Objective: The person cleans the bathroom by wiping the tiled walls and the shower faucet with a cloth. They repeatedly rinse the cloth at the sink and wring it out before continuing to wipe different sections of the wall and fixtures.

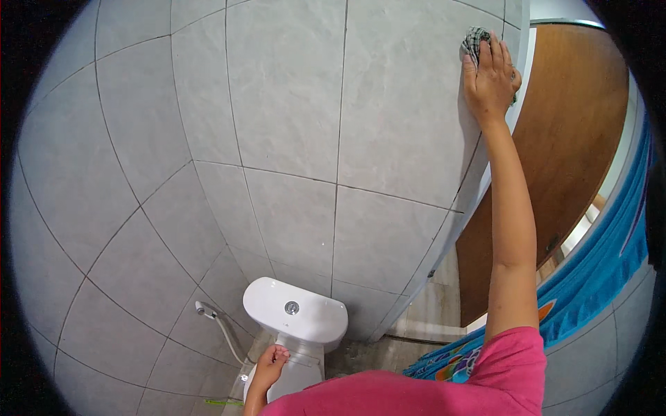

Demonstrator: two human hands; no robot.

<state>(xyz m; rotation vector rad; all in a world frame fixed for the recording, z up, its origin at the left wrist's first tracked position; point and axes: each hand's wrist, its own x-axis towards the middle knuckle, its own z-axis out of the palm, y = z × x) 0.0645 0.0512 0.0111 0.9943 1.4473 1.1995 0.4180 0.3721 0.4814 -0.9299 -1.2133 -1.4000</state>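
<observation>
High on the grey tiled wall (pixel 409 104), my right hand (pixel 491 80) presses a black-and-white checked cloth (pixel 476 41) flat against the tiles near the wall's right edge. The cloth is bunched, and part of it is hidden under my palm and fingers. My right arm is stretched far up. Low down, my left hand (pixel 269 366) hangs over the white toilet (pixel 295 378), just in front of its tank (pixel 277 295). Its fingers are loosely curled together, and I see nothing in them.
A brown wooden door (pixel 555 125) stands at the right, beyond the wall's edge. A blue patterned cloth (pixel 590 277) hangs beside it. Left of the toilet, a white hand sprayer (pixel 202 309) with its hose is mounted on the side wall. A green strip (pixel 222 402) lies near the bottom.
</observation>
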